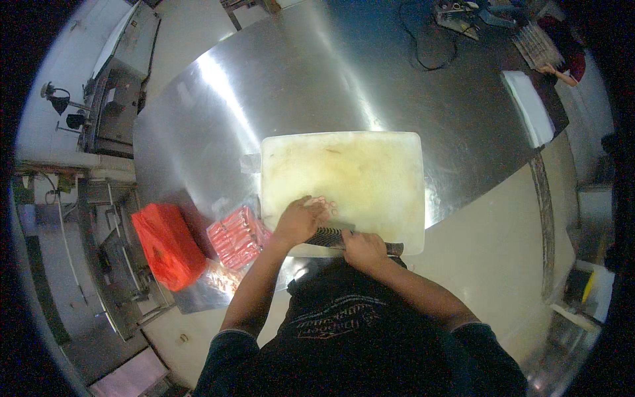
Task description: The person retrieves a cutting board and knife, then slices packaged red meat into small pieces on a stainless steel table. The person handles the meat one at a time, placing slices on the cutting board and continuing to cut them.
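A large white plastic cutting board (362, 173), stained yellowish, lies on the steel table before me. My right hand (364, 248) is closed around the handle of a broad kitchen knife (328, 237) with a dark, patterned blade, low over the board's near edge. To the left of it, my left hand (300, 221) rests on small pinkish food pieces (323, 202), its fingers partly bent over them. Several round slices lie loose by its fingertips. Left of the board sits a clear plastic pack of red sticks (238, 238), close to my left forearm.
A red plastic bag (168, 245) stands at the steel table's (307, 94) left, with another clear pack (223, 278) near it. White sheets (530, 109) lie at the far right. Beyond, a person's hand (548, 69) touches a ridged tray (537, 45). A black cable (431, 67) curls nearby.
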A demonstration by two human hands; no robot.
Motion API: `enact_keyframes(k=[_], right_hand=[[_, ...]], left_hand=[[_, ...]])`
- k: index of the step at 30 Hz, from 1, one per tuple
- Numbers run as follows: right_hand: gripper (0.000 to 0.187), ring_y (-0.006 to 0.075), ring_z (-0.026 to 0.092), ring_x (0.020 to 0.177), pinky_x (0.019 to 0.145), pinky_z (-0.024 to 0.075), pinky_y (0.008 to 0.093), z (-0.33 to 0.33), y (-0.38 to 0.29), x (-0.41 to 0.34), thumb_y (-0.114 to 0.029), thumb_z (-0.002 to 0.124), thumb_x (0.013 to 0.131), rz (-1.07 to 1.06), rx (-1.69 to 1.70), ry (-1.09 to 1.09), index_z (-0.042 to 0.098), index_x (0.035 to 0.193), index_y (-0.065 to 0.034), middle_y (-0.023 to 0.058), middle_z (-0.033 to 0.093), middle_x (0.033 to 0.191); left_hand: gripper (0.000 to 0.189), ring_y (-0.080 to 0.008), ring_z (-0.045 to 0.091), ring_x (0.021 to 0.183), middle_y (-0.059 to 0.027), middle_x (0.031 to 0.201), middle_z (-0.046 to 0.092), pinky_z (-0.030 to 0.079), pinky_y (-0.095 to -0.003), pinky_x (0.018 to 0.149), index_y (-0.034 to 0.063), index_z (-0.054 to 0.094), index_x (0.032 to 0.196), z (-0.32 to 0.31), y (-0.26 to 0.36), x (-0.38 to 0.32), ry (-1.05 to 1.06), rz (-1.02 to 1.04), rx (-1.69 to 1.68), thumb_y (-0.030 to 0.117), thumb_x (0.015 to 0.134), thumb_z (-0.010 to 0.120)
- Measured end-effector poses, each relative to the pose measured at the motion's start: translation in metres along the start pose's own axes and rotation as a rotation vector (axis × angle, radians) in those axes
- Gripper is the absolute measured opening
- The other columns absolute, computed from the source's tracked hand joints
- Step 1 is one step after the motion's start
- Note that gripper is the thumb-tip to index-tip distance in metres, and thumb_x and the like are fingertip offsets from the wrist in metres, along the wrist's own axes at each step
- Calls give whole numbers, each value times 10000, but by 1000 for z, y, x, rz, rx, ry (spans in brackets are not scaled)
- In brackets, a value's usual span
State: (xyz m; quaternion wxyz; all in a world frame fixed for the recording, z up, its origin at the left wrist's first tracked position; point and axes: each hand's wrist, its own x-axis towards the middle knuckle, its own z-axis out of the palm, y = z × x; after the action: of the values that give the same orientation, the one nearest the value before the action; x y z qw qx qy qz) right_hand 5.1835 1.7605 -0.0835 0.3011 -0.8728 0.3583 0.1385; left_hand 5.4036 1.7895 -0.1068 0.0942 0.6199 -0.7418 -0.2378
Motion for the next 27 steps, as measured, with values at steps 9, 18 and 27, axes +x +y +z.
enact_keyframes(k=[9, 18, 27], right_hand=[[291, 379, 692, 818, 747, 558, 511, 1, 10, -18, -308, 556, 915, 119, 192, -151, 662, 1088, -99, 202, 698, 864], [271, 412, 677, 798, 732, 543, 526, 23, -8, 11, -194, 534, 906, 68, 168, -159, 623, 1123, -59, 231, 682, 836], [251, 427, 673, 807, 736, 535, 540, 30, -15, 22, -192, 542, 884, 106, 206, -253, 609, 1075, -43, 242, 679, 844]], left_hand=[[202, -351, 667, 974, -176, 1078, 694, 516, -418, 907, 29, 698, 1056, -14, -7, -85, 493, -806, -318, 135, 894, 639], [202, -362, 641, 944, -178, 1005, 682, 530, -428, 836, 21, 699, 934, 79, 17, -79, 385, -558, -138, 173, 804, 728], [109, -340, 618, 932, -146, 894, 651, 527, -423, 801, 15, 682, 833, 80, 13, -76, 230, -418, -34, 117, 810, 651]])
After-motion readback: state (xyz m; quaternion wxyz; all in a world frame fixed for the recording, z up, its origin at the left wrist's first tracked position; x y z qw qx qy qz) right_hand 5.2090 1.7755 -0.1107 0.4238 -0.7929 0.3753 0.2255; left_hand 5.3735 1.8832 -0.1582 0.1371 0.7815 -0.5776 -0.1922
